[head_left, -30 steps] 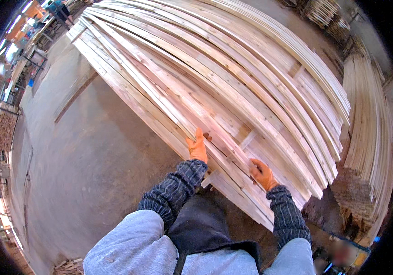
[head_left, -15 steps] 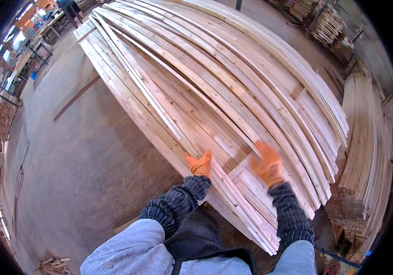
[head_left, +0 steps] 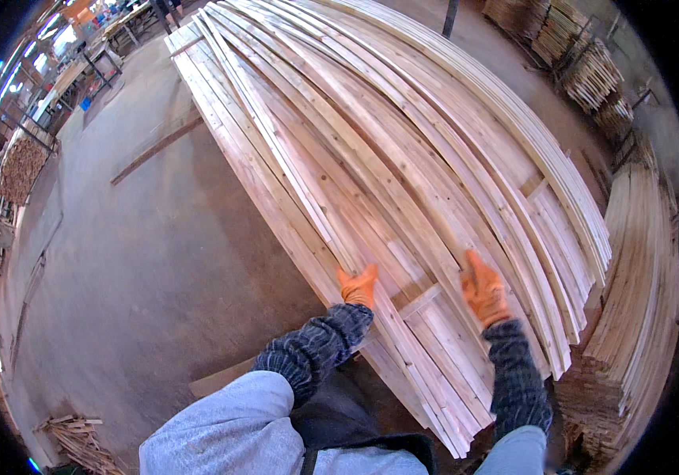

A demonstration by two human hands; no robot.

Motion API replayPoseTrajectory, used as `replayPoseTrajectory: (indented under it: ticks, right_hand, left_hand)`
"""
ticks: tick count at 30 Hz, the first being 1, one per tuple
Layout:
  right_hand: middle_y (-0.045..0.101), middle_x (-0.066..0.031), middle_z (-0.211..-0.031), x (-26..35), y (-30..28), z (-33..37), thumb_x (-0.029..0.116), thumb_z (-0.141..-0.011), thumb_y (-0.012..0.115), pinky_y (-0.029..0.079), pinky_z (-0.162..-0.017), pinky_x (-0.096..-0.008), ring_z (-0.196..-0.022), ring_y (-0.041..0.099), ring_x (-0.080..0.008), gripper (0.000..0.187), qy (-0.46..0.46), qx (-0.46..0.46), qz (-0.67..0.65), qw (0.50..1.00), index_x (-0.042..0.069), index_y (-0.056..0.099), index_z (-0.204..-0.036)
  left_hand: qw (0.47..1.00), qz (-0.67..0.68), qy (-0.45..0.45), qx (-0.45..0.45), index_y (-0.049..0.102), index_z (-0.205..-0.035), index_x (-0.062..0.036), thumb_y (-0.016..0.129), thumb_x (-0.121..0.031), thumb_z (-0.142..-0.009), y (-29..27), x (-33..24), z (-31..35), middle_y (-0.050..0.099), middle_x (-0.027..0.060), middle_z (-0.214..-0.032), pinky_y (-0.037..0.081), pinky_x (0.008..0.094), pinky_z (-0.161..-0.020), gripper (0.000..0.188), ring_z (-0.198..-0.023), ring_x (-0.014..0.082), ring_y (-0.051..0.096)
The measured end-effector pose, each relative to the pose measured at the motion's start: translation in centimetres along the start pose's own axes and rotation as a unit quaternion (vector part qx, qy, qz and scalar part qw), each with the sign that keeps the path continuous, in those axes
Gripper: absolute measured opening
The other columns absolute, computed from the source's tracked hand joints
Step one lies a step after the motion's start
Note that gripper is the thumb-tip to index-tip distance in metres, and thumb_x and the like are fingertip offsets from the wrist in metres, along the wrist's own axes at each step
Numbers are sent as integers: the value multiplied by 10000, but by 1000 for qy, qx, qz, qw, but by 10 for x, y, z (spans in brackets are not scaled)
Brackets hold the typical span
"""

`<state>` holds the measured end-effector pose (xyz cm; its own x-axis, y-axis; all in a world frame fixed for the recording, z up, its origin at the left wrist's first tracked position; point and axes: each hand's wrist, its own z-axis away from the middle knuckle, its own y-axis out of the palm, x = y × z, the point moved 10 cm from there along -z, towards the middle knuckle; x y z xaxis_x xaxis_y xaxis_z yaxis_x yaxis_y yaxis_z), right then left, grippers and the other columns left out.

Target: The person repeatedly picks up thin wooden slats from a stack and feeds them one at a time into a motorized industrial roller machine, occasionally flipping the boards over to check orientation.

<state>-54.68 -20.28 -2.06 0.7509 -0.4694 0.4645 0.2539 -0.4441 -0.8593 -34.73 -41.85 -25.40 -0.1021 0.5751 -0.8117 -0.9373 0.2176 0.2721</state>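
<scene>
My left hand (head_left: 358, 286), in an orange glove, closes round the narrow pale wooden strips (head_left: 320, 214) along the near left side of a large pile of lumber. Its thumb points left across their edge. To the right, my right hand (head_left: 484, 290), gloved the same, has its fingers bent over the edge of a long wooden board (head_left: 403, 186) that runs away to the far left. Its fingertips are partly hidden against the wood. Between the hands a short crosspiece (head_left: 420, 302) lies across the layer below.
More long boards (head_left: 506, 222) lie side by side on the pile's right. A tall lumber stack (head_left: 632, 261) stands at the right, with further stacks (head_left: 585, 75) behind. On the concrete floor (head_left: 157, 261) are a long plank (head_left: 153, 152) and a heap of offcuts (head_left: 80, 443).
My right hand, blurred by motion before, now rests steadier with its fingers on the board's edge. My left hand keeps its hold on the strips. The whole view has shifted slightly.
</scene>
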Motion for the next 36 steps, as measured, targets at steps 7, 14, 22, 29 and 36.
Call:
replayPoseTrajectory:
  ticks: [7, 14, 22, 29, 36]
  right_hand:
    - [689, -262, -923, 1, 101, 160, 144, -937, 563, 550, -743, -502, -830, 678, -461, 502, 121, 58, -117, 984, 62, 551, -1432]
    - [675, -268, -863, 16, 90, 171, 57, -880, 567, 535, -725, -489, -795, 679, -438, 501, 161, 35, -173, 971, 30, 600, -1379]
    - [660, -273, -831, 36, 91, 140, 70, -887, 604, 513, -691, -525, -756, 644, -467, 513, 112, 45, -150, 981, 17, 579, -1397]
    - [665, -269, -858, 40, 55, 191, 67, -865, 633, 520, -698, -520, -770, 656, -442, 535, 94, 62, -156, 981, -8, 577, -1391]
    - [684, -190, -1073, 21, 50, 231, 152, -793, 708, 541, -848, -538, -936, 656, -413, 661, 73, 38, -9, 997, 121, 571, -1439]
  left_hand:
    - [999, -33, 17, -15, 180, -1607, 29, 901, -267, -806, -1, -29, 22, 596, 187, -1347, 469, 393, -1069, 1117, -1195, 289, 596]
    - [995, -95, 13, 2, 132, -1613, 61, 843, -452, -866, 3, -20, 45, 347, 218, -1613, 322, 367, -1206, 1152, -1445, 318, 403]
    - [991, -129, 13, 27, 111, -1622, 49, 792, -495, -900, -3, -7, 57, 352, 220, -1608, 350, 376, -1189, 1132, -1419, 311, 422]
    - [995, -88, -29, 37, 101, -1629, 34, 790, -483, -903, 3, -18, 65, 374, 218, -1597, 334, 389, -1197, 1126, -1427, 304, 413]
    - [992, -101, -61, 38, 116, -1640, -9, 780, -463, -912, -1, -4, 62, 425, 177, -1571, 352, 401, -1179, 1085, -1406, 298, 433]
